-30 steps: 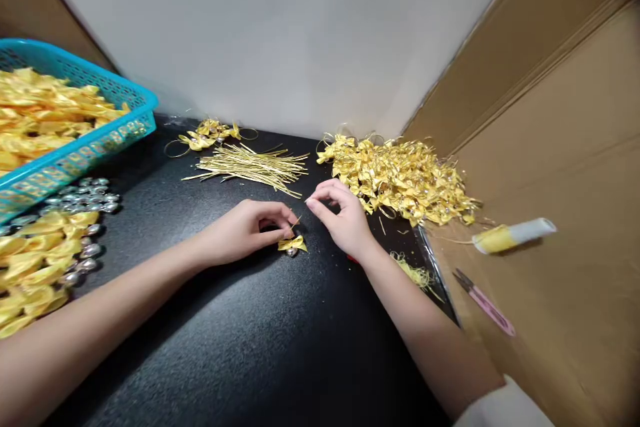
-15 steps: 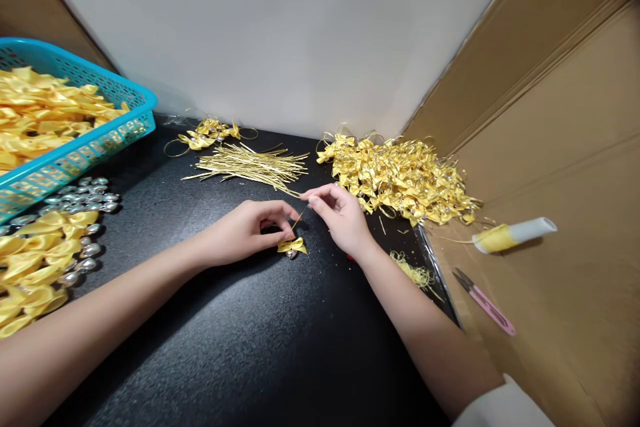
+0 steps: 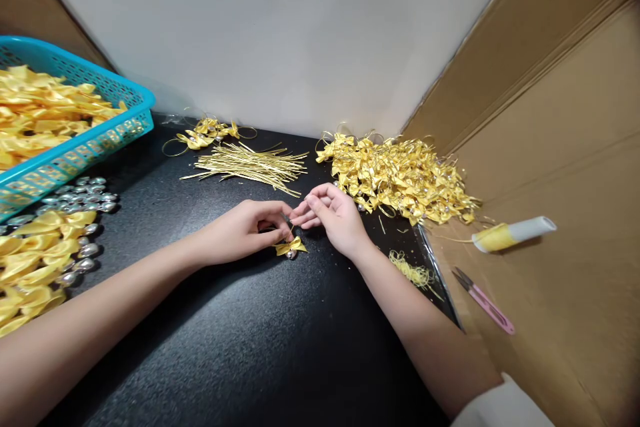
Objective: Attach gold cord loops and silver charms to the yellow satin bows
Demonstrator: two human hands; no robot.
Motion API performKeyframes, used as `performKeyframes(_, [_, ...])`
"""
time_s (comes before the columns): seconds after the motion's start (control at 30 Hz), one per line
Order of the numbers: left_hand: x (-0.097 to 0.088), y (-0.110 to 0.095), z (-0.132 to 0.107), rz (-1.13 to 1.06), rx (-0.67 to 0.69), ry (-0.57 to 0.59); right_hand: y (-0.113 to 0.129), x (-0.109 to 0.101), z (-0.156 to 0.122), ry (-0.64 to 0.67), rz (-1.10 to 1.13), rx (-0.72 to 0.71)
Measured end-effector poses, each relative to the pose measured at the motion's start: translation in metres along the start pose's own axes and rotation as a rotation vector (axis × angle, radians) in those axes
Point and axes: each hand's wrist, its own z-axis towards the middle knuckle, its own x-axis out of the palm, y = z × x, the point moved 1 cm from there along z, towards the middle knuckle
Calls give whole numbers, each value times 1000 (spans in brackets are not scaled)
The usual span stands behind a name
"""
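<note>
My left hand point(image 3: 250, 230) is closed, thumb and fingertips pinched at the top of a yellow ribbon bow point(image 3: 296, 245). A silver bead point(image 3: 291, 254) sits at the front of this bow, just over the black tabletop. A short bit of gold tie shows above the bow by the left fingertips. My right hand point(image 3: 336, 217) is right beside it, fingers bent and reaching to the left fingertips, thumb against the index finger. What the right fingers hold, if anything, is too small to make out.
Gold twist ties point(image 3: 250, 165) lie behind my hands, near a few finished bows point(image 3: 207, 132). A heap of beaded bows point(image 3: 400, 177) is at right, with thread scraps point(image 3: 413, 271), pink snips point(image 3: 485, 300) and a thread tube point(image 3: 515, 233). Left are a blue basket point(image 3: 143, 103), loose bows point(image 3: 45, 253) and silver beads point(image 3: 87, 193).
My right hand's fingers have moved left and down to the left fingertips. The thin strand stretched between the hands no longer shows. The left hand stays at the bow.
</note>
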Motion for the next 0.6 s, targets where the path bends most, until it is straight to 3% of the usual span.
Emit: performKeyframes(0.6, [-2, 5, 1, 65, 3, 28, 0, 0, 0, -21, -12, 26])
